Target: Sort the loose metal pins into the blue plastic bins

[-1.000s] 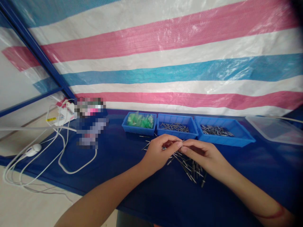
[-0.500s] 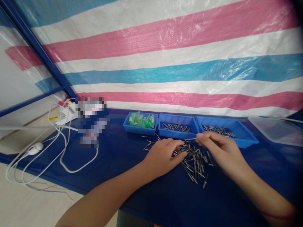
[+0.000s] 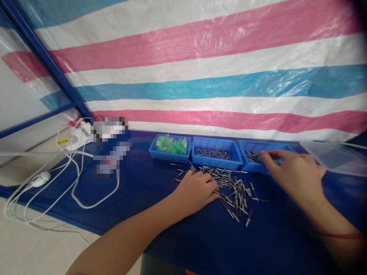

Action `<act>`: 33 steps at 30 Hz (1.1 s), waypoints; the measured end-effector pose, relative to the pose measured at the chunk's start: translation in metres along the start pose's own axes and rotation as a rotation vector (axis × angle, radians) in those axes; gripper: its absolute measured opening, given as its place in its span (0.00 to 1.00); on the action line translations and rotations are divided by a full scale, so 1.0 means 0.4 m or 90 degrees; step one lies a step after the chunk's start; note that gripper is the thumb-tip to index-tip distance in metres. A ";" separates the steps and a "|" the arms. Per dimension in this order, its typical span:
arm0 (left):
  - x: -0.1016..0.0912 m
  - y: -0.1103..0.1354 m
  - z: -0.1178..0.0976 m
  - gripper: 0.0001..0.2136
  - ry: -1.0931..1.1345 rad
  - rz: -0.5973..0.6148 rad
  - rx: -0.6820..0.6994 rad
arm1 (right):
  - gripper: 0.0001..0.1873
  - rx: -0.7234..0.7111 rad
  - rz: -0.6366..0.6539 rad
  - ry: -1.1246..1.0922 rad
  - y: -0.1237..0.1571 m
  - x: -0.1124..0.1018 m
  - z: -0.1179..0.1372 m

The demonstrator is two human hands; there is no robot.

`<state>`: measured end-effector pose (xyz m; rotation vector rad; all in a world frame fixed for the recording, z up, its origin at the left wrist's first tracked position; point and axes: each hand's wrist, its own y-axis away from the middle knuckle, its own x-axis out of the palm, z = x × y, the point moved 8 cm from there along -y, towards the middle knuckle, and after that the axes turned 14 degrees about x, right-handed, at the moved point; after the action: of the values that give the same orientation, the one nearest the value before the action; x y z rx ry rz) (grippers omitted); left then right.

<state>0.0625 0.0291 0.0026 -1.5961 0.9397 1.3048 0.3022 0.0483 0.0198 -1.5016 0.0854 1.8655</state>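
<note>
A loose pile of blind rivets [image 3: 236,187], thin and metallic, is spread over the dark blue tabletop. My left hand [image 3: 197,191] rests at the pile's left side, fingers curled and pinched at a blind rivet there. Above the right blue bin [image 3: 249,166], my right hand [image 3: 296,175] has its thumb and forefinger tips together; whether a rivet is between them is hidden. More rivets [image 3: 252,156] lie in that bin, partly covered by this hand. The middle blue bin [image 3: 219,165] also holds rivets [image 3: 213,153].
The left blue bin [image 3: 169,156] contains green plastic bags [image 3: 172,145]. A clear plastic container [image 3: 329,156] stands at the far right. White cables [image 3: 77,191] and a power strip [image 3: 80,135] lie to the left. Striped sheeting [image 3: 200,88] hangs behind the table [image 3: 200,236].
My right hand has moved right from the pile to over the right bin; the rivet in its fingertips no longer shows. My left hand has lowered onto the pile and its fingers have closed.
</note>
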 end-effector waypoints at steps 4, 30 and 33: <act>0.000 -0.003 -0.002 0.10 -0.021 -0.010 -0.010 | 0.21 -0.059 -0.032 -0.051 0.034 -0.016 0.043; -0.010 -0.007 0.022 0.12 -0.083 -0.063 -0.060 | 0.10 -0.350 0.150 -0.307 0.203 -0.033 0.222; -0.029 -0.006 0.033 0.11 0.027 -0.131 -0.088 | 0.09 -0.338 0.238 -0.364 0.211 -0.022 0.228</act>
<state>0.0583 0.0427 0.0130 -1.7817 0.7018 1.2186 0.1799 0.0253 0.0246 -1.2635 -0.4584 2.7102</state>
